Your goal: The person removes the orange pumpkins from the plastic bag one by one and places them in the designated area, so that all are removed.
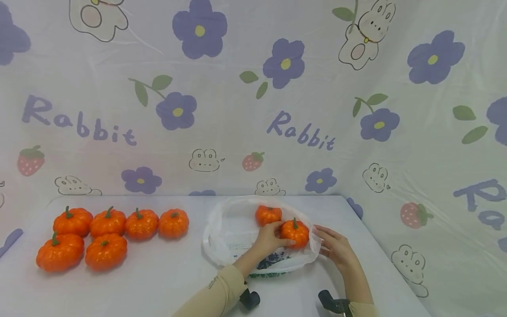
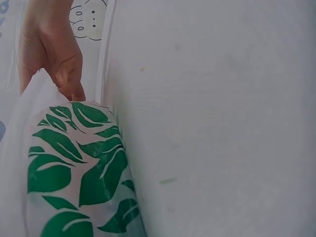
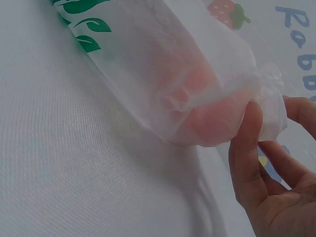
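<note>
In the head view, my left hand (image 1: 269, 239) reaches into the white plastic bag (image 1: 214, 253) and grips a small orange pumpkin (image 1: 297, 234), thumb in front and fingers behind. A second pumpkin (image 1: 267, 215) lies in the bag just behind it. My right hand (image 1: 338, 248) is at the bag's right side. In the right wrist view, thumb and fingers of the right hand (image 3: 271, 173) pinch the bag's rim, with an orange shape showing through the plastic. Green leaves are printed on the bag (image 2: 94, 148) in the left wrist view, where the right hand (image 2: 57, 49) also appears.
Several pumpkins (image 1: 104, 251) with green stems stand in two rows on the left of the white table (image 1: 166, 281). Behind the table hangs a cloth (image 1: 229, 132) printed with rabbits and flowers. Dark wrist mounts (image 1: 250, 299) sit at both wrists.
</note>
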`<state>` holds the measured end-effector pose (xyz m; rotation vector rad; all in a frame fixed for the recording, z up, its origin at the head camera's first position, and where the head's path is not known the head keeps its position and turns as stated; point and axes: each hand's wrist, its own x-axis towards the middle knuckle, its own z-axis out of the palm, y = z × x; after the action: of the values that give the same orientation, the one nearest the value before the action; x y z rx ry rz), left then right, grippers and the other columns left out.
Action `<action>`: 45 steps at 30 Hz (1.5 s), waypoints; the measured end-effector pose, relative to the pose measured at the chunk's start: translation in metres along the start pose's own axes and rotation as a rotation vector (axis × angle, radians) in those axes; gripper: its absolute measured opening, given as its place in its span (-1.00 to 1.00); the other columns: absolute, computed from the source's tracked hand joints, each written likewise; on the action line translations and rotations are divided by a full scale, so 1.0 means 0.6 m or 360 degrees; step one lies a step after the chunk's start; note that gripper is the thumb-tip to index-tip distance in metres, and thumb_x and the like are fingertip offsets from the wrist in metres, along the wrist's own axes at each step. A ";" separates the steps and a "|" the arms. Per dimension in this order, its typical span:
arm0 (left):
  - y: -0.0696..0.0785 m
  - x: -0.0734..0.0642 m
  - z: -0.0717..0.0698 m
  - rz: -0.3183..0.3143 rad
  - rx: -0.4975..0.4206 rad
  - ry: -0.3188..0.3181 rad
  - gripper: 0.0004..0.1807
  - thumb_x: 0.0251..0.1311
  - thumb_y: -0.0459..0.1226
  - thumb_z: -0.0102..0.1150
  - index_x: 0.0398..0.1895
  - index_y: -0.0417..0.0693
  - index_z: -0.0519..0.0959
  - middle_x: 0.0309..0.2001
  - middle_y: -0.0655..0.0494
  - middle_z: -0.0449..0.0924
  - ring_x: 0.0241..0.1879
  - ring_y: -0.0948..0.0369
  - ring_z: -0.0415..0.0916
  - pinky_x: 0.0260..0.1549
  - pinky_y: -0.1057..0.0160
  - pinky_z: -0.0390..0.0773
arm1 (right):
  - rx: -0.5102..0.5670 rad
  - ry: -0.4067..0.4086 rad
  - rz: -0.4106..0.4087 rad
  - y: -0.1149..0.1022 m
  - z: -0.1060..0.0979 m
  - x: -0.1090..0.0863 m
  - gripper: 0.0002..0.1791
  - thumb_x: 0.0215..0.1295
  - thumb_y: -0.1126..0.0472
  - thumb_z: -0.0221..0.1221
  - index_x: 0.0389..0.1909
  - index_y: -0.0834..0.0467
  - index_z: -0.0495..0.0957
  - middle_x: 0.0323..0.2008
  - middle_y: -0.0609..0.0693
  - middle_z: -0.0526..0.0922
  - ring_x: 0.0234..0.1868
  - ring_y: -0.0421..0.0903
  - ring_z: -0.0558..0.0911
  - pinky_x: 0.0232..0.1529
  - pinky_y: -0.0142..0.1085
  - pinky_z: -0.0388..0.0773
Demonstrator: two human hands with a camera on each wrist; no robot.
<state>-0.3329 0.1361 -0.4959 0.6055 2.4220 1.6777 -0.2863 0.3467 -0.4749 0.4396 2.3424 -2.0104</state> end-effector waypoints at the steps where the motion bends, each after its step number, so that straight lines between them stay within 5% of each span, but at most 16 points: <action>1: 0.001 0.000 0.000 -0.0002 0.0003 0.0001 -0.26 0.11 -0.22 0.39 0.35 -0.24 0.35 0.34 -0.14 0.43 0.30 -0.03 0.44 0.26 0.05 0.50 | 0.0011 -0.0003 -0.0003 0.000 -0.001 0.000 -0.31 0.27 -0.13 0.25 0.31 0.18 0.42 0.19 -0.01 0.54 -0.06 -0.18 0.59 0.00 -0.38 0.64; 11: 0.004 -0.008 -0.007 -0.0009 0.0065 0.0010 -0.27 0.09 -0.19 0.41 0.34 -0.16 0.39 0.33 -0.09 0.45 0.29 -0.01 0.46 0.25 0.06 0.52 | 0.0068 -0.0016 -0.0024 -0.001 -0.004 -0.002 -0.40 0.30 -0.05 0.24 0.25 0.19 0.47 -0.11 -0.25 0.62 -0.14 -0.20 0.62 -0.07 -0.39 0.64; 32: 0.002 -0.055 -0.051 -0.0020 -0.0079 -0.0059 -0.24 0.07 -0.18 0.42 0.36 -0.10 0.37 0.37 -0.07 0.40 0.32 -0.03 0.43 0.24 0.02 0.52 | 0.0053 -0.0011 -0.0029 0.000 -0.006 -0.004 -0.39 0.29 -0.03 0.25 0.26 0.21 0.46 -0.12 -0.26 0.62 -0.15 -0.19 0.61 -0.09 -0.39 0.64; 45: 0.003 -0.078 -0.101 -0.0042 -0.0065 -0.0066 -0.21 0.09 -0.12 0.41 0.40 -0.06 0.34 0.39 -0.08 0.37 0.35 -0.05 0.39 0.24 0.01 0.51 | 0.0089 -0.0025 -0.0060 -0.002 -0.002 -0.003 -0.46 0.28 0.02 0.26 0.22 0.18 0.51 -0.17 -0.30 0.63 -0.14 -0.23 0.63 -0.09 -0.36 0.61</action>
<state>-0.3097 0.0655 -0.4772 0.5941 2.3511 1.6828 -0.2848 0.3478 -0.4735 0.3827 2.3081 -2.0921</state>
